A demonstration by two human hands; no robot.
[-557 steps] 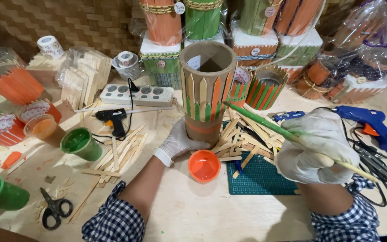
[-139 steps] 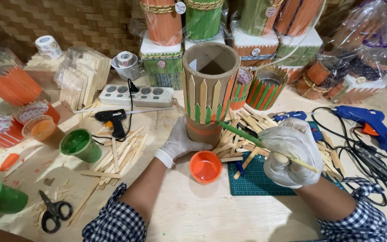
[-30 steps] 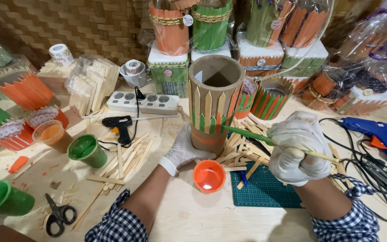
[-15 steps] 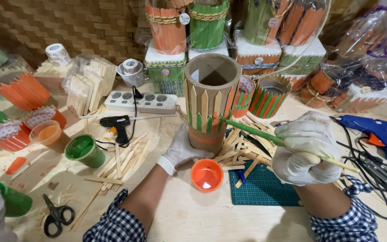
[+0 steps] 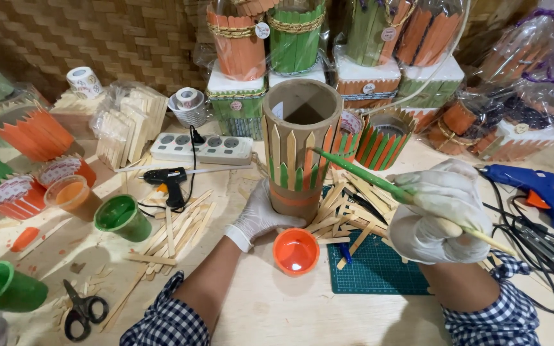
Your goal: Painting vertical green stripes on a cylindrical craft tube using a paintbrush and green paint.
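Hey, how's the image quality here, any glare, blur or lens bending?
Head view: sharp at centre, the cardboard tube and right hand crisp; glare on the plastic wrap upper right; soft shadows under the orange paint cup; wide-angle bending tilts things at the edges.

Two white-gloved hands, checked sleeves pushed up bare forearms, left hand point(image 5: 261, 214) low with fingers spread and curved forward, right hand point(image 5: 437, 211) raised in a closed fist, knuckles up, thumb tucked, wrist bent inward
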